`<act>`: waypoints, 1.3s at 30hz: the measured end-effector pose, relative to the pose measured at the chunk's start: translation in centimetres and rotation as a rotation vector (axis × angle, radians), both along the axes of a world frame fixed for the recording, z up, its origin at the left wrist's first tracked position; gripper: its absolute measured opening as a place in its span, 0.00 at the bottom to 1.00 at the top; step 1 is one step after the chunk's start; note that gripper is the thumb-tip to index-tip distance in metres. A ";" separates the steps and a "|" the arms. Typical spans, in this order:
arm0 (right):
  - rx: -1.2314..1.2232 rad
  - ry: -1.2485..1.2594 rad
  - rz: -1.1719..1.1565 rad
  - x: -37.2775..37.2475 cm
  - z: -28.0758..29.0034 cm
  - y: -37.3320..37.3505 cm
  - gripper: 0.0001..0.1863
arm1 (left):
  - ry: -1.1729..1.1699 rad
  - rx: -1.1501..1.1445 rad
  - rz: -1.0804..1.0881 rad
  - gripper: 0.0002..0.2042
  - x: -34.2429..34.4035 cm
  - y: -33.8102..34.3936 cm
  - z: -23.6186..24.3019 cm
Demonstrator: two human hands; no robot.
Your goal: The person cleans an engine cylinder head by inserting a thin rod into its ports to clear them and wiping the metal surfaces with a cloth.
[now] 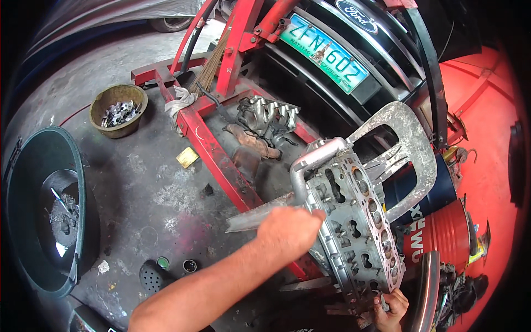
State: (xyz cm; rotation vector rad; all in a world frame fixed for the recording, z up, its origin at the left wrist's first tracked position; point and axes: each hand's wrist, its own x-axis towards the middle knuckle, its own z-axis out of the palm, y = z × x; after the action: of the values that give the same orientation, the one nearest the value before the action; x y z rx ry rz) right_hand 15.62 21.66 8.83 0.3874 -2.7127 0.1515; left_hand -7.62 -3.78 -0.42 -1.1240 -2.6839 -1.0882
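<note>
A grey metal engine cylinder head [345, 227] with round valve seats along one side lies tilted in front of me, apparently on a worn plastic chair [420, 146]. A bent metal pipe [318, 160] runs along its far left corner. My left hand [290, 229] is closed in a fist at the left edge of the head; whatever its fingers hold is hidden. Down at the near end, my right hand [391, 310] curls its fingers around the corner of the head, with a small greyish bit by the thumb.
Beyond stands a red steel frame [215, 157] before a car's front grille [310, 74]; metal engine parts [271, 116] lie inside its base. Left on the floor are a dark tub [83, 221], a bowl of small parts [119, 130] and a clog [155, 276]. Drums [442, 232] stand right.
</note>
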 end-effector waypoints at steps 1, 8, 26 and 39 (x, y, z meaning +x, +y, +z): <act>0.006 0.000 0.000 -0.1 0.1 -0.1 0.05 | -0.015 0.042 0.000 0.14 0.4 0.1 -0.3; 0.025 -0.001 -0.027 0.0 0.2 -0.5 0.05 | -0.073 -0.108 -0.035 0.18 -0.6 -0.9 0.7; 0.005 0.026 -0.039 0.0 0.4 -0.7 0.05 | -0.137 0.014 0.056 0.17 -0.6 -0.7 -1.4; 0.006 0.029 -0.023 -0.2 0.5 -1.0 0.05 | 0.036 -0.002 0.119 0.19 -1.5 -0.5 -2.5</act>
State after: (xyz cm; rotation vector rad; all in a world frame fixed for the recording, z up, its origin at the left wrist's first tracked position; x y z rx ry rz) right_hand 15.44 20.63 9.32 0.3565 -2.6890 0.1309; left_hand -9.16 -4.24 -2.90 -0.9601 -2.6855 -1.0372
